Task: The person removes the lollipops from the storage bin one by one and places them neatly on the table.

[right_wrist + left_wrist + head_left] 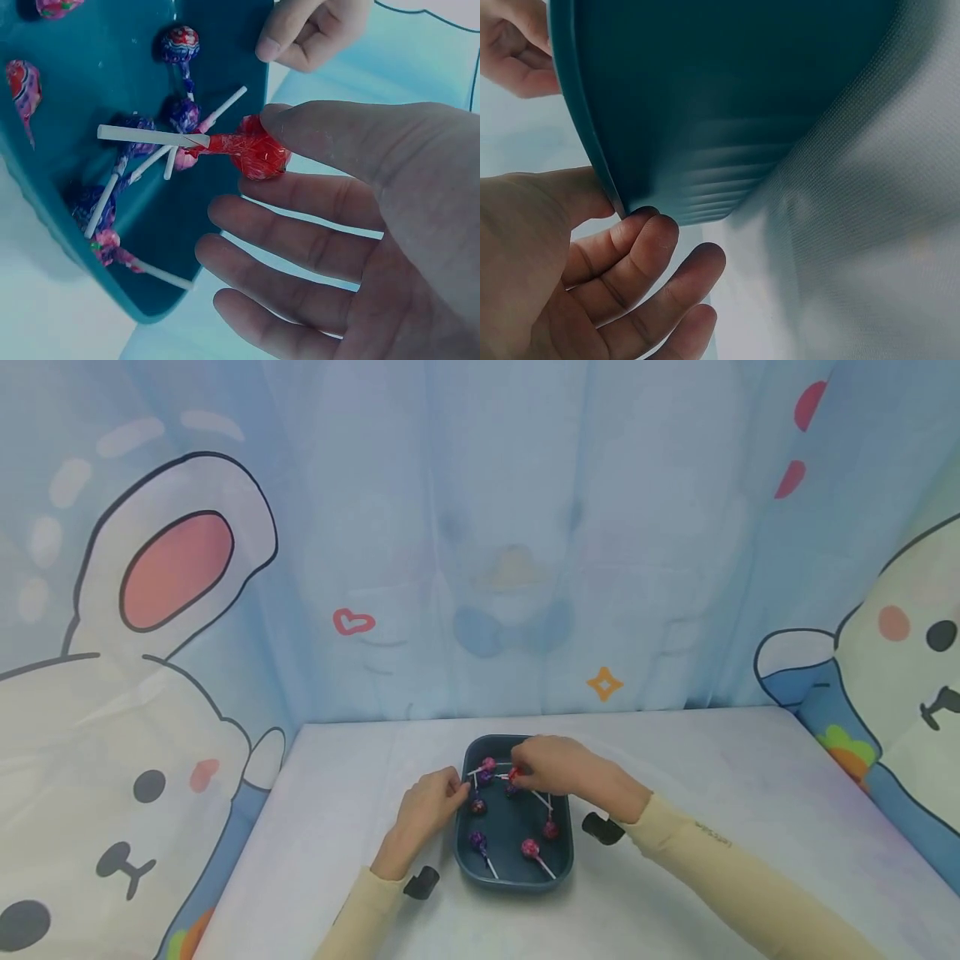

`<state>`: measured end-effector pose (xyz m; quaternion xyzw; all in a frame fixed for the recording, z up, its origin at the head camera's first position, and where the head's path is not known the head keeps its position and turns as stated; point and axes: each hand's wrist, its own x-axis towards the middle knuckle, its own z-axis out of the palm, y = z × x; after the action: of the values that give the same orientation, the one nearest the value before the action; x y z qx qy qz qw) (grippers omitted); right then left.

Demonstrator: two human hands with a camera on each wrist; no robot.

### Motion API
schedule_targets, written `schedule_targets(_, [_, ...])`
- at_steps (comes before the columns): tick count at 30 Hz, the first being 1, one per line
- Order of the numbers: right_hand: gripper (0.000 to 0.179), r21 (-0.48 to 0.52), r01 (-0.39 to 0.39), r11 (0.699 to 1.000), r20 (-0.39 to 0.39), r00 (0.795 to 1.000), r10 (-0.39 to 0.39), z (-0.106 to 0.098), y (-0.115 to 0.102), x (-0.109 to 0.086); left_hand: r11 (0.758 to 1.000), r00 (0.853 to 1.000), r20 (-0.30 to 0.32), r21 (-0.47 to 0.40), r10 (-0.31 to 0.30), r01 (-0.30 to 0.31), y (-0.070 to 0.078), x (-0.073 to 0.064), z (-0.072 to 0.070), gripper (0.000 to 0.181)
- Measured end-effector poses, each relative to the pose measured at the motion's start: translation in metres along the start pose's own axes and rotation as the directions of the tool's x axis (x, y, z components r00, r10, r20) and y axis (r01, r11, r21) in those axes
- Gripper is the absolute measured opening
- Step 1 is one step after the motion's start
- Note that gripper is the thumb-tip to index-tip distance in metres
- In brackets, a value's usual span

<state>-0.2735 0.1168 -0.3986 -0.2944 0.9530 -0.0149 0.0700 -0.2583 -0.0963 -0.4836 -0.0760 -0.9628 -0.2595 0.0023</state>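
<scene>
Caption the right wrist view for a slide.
Right hand pinching a round, red-wrapped lollipop by its head over a teal, round-cornered rectangular tray of purple- and pink-wrapped lollipops.

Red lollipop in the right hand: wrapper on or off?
On. The red lollipop shows crinkled red wrapper around its head, gathered where the white stick begins.

The right hand (558,764) pinched between thumb (330,139) and forefinger (322,199), its other fingers (277,281) loosely spread beside that grip, forearm (720,868) slanting back rightward, while the left hand (431,797) pinched nearby to its left.
</scene>
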Motion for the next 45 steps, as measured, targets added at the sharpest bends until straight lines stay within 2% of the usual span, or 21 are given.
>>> schedule_targets(7, [0.019,0.018,-0.003,1.0,-0.028,1.0,0.003,0.002,0.012,-0.009,1.0,1.0,-0.002,-0.007,-0.003,0.003,0.0,0.0,0.0,0.022])
schedule_targets(20, [0.016,0.134,-0.085,0.987,-0.01,0.996,0.087,0.003,0.031,-0.022,1.0,1.0,-0.025,-0.011,0.014,-0.014,0.0,-0.003,0.0,0.022])
schedule_targets(29, [0.023,0.156,-0.12,0.98,-0.018,0.992,0.124,0.009,0.047,-0.029,1.0,1.0,-0.016,-0.017,0.004,-0.004,-0.001,-0.002,0.0,0.022])
schedule_targets(35, [0.021,0.18,-0.134,0.974,-0.028,0.99,0.141,0.014,0.062,-0.036,1.0,1.0,-0.004,-0.016,-0.005,0.005,0.0,-0.002,0.0,0.022])
schedule_targets(40, [0.021,0.215,-0.163,0.963,-0.015,0.985,0.17,0.02,0.073,-0.041,0.999,1.0,-0.004,-0.034,-0.007,0.007,0.0,-0.003,-0.001,0.022])
schedule_targets(45, [0.021,0.233,-0.214,0.949,0.037,0.977,0.211,0.032,0.085,-0.045,0.999,1.0,-0.008,-0.033,-0.005,0.004,0.0,-0.004,-0.001,0.023])
